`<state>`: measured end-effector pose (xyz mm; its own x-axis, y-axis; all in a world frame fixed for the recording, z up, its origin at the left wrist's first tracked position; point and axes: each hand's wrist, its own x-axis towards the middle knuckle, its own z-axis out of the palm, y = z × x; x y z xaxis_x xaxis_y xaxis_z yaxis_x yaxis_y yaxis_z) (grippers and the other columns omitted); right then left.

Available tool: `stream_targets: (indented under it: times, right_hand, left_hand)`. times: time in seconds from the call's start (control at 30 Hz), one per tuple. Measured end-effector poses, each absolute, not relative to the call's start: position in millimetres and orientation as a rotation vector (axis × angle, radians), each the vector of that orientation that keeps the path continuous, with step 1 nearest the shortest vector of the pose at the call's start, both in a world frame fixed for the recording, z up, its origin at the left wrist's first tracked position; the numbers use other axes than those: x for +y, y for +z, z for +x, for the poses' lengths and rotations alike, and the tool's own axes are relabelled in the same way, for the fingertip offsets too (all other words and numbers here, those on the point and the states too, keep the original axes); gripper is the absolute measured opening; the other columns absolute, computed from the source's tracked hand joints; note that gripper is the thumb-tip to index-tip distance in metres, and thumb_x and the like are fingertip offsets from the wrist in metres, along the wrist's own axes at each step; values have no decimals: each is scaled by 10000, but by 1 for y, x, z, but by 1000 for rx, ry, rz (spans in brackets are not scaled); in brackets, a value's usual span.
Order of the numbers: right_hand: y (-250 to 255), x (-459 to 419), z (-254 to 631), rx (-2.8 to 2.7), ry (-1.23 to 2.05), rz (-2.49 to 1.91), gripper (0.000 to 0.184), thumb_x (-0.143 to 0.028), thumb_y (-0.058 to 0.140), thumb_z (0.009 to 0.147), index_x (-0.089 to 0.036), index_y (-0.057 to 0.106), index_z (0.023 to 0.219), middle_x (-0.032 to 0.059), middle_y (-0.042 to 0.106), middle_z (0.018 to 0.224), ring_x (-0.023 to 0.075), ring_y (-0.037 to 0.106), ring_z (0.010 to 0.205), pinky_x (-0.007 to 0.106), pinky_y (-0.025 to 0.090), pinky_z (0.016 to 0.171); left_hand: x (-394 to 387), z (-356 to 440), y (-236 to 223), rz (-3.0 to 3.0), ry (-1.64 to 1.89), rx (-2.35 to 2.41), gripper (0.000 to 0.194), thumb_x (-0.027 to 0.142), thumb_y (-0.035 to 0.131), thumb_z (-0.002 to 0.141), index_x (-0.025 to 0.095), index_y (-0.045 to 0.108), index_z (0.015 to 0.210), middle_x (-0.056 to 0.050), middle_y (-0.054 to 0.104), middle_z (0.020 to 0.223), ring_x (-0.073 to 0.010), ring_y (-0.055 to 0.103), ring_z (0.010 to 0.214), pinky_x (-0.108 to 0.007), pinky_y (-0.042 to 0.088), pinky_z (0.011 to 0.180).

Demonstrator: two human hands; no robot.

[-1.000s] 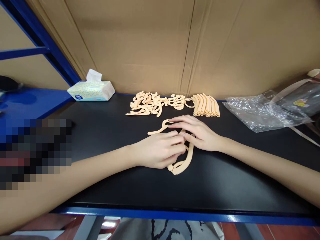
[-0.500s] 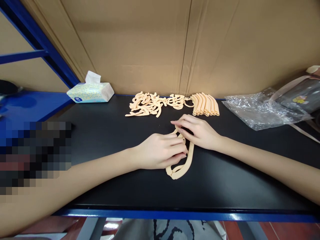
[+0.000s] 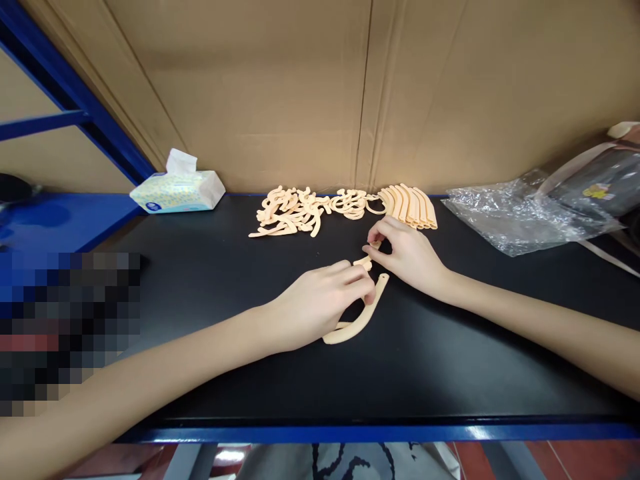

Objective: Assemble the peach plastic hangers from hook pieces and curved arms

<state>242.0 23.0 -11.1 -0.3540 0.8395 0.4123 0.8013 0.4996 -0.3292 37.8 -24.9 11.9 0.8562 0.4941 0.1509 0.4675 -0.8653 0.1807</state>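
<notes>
A curved beige plastic arm (image 3: 363, 323), shaped like part of a folding clothes hanger, lies on the black table with a small hole at its upper end. My left hand (image 3: 327, 300) is closed over it and over other beige pieces, which the palm and fingers mostly cover. Just above those fingers a beige piece (image 3: 363, 263) sticks out toward my right hand. Thumb and forefinger of my right hand (image 3: 413, 250) pinch a small beige end (image 3: 375, 245); whether it joins the piece below cannot be made out.
Toward the back lies a loose pile of small beige parts (image 3: 290, 210). Right of it several curved beige arms (image 3: 410, 205) are lined up in a row. A tissue pack (image 3: 177, 190) stands at the back left, a clear plastic bag (image 3: 525, 217) at the right. Cardboard (image 3: 250, 100) walls the back.
My right hand has moved slightly right and up, away from my left hand, pinching a small end. The curved arm's upper end with its hole now shows uncovered, and the pieces have shifted slightly.
</notes>
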Motion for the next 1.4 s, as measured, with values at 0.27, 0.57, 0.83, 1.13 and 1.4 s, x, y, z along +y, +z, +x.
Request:
stream_targets:
  times: [0.27,0.57,0.83,1.13,1.4]
  right_hand:
    - [2,39,256,-2449,271,-1124,336,2,463,710,-190,518,980,47,532,1014,156,571,817,270,450,698]
    - [-3,16,269,-2512,337,-883,499,67,344,695,-220,558,1042,46,563,1023,158,573,911,310,480,811]
    - [-13,6,270,-2520,118,-861,388,19,363,801,-203,605,1009,45,603,965,169,578,898,343,454,832]
    - [-10,0,269,-2488,-10,-900,202,-166,446,913,-220,630,977,47,632,957,178,581,892,327,486,795]
    - [-14,3,270,-2447,-43,-1037,202,-314,500,922,-217,663,993,77,616,1080,217,583,1002,405,475,886]
  left_hand:
    - [-7,34,28,2884,120,804,290,-60,402,778,180,549,846,0,565,898,-158,467,826,-243,380,681]
    - [12,16,19,2961,183,1191,412,-88,346,669,175,551,911,-42,561,948,-191,528,890,-251,408,612]
    - [2,14,15,2836,294,1252,356,-55,360,778,182,568,943,-36,580,982,-196,519,959,-281,454,723]
    - [-8,17,9,2804,456,943,266,354,441,954,178,553,1119,-79,557,1202,-229,441,1211,-398,373,1030]
    - [-15,20,7,2792,361,866,315,349,473,940,224,515,1226,-93,485,1365,-242,424,1286,-453,328,1081]
